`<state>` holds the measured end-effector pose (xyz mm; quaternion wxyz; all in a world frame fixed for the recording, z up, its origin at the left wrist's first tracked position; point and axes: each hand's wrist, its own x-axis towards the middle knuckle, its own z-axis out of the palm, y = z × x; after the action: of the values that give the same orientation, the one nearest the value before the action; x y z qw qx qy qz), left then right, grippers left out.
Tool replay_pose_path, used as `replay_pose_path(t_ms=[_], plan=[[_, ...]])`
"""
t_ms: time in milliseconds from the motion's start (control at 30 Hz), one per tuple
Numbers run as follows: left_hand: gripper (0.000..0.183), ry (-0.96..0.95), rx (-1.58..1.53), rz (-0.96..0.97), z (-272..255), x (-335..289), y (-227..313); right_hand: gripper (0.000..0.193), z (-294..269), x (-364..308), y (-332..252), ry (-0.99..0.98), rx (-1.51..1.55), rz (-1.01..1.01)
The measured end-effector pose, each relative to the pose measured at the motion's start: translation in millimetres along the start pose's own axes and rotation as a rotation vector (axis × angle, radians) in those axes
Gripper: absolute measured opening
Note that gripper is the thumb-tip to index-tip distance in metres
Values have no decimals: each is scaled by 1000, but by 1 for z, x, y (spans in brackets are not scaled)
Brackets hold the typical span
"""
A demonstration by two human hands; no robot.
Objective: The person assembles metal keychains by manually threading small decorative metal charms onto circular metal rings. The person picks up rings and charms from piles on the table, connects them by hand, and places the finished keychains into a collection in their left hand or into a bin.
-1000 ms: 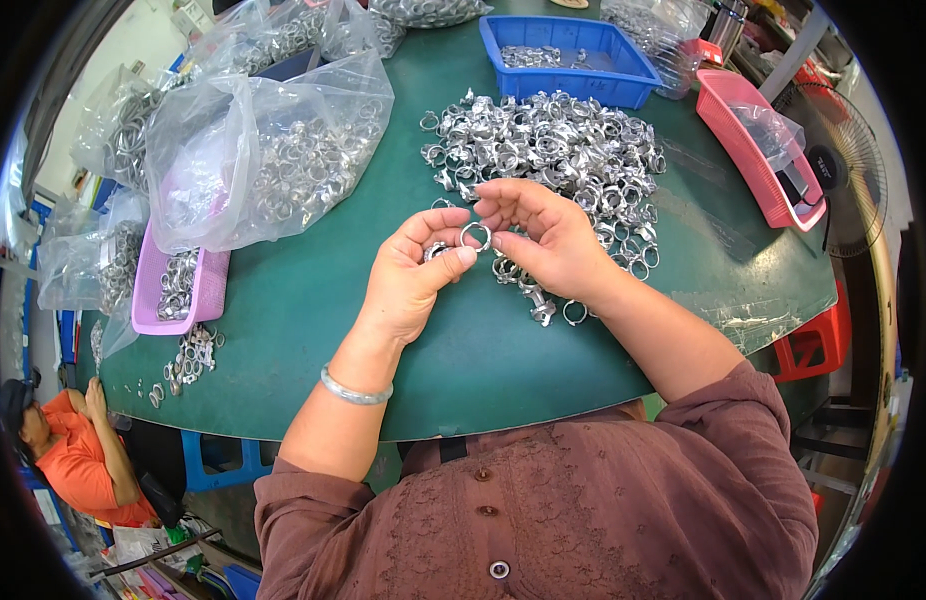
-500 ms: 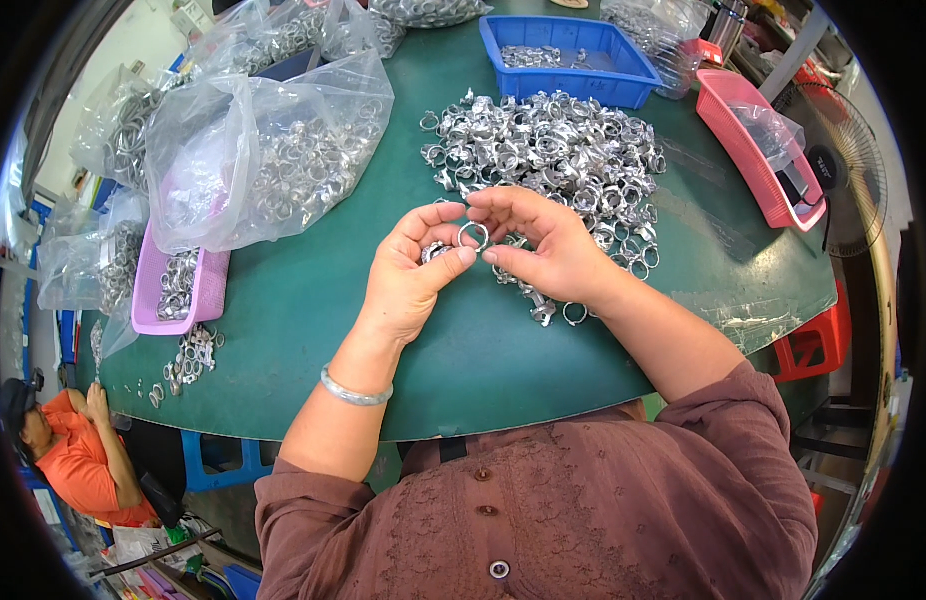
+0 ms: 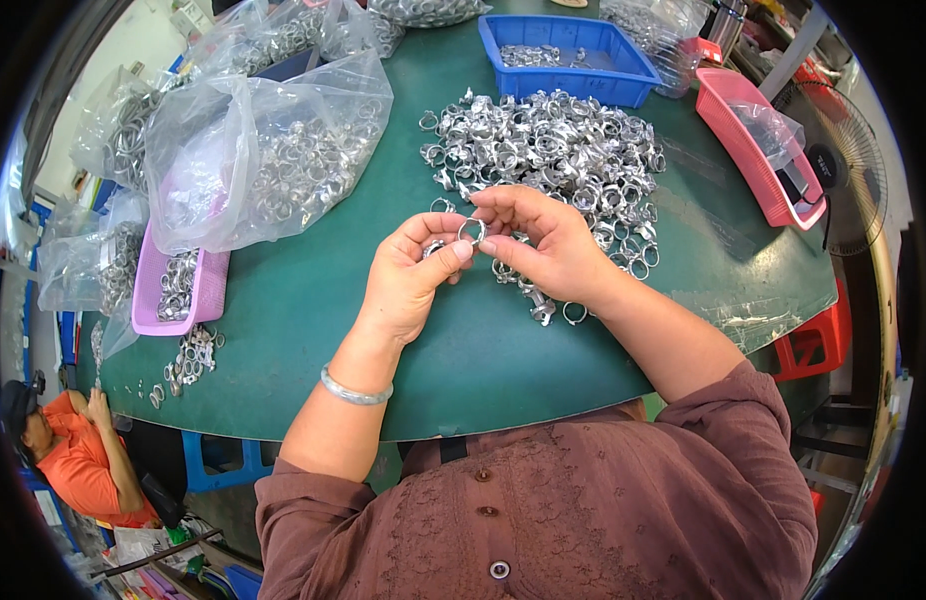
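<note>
Between my fingertips is a silver metal ring (image 3: 472, 231). My left hand (image 3: 417, 262) pinches it at its left side with thumb and forefinger, and more metal shows within its curled fingers. From the other side my right hand (image 3: 549, 243) pinches the same ring, its forefinger arched above and thumb below. Just past my hands lies a large heap of similar silver rings (image 3: 553, 145), some with wider decorated tops. A few loose rings (image 3: 574, 313) lie beside my right wrist.
Beyond the heap stands a blue tray (image 3: 583, 85). A pink basket (image 3: 733, 130) is at right, near a fan (image 3: 848, 160). At left are a clear bag of rings (image 3: 313, 165) and a purple basket (image 3: 211, 290). A person in orange (image 3: 88, 465) works at the table's left edge.
The held ring has turned slightly and shifted a little left between my fingertips. My left fingers have drawn down slightly, uncovering a ring on the table beyond them.
</note>
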<state>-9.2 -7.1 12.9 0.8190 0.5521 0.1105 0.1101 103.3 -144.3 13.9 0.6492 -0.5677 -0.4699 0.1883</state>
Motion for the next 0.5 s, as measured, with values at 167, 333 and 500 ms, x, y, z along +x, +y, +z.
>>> replay_pose_path(t_ms=[167, 333, 500], plan=[[24, 0, -41, -35, 0, 0, 0, 33, 0, -1, 0, 4, -6, 20], [23, -19, -91, -56, 0, 0, 0, 32, -1, -1, -1, 4, -26, 19], [22, -24, -123, -91, -2, 0, 1, 31, 0, -1, -4, 4, -7, 49]])
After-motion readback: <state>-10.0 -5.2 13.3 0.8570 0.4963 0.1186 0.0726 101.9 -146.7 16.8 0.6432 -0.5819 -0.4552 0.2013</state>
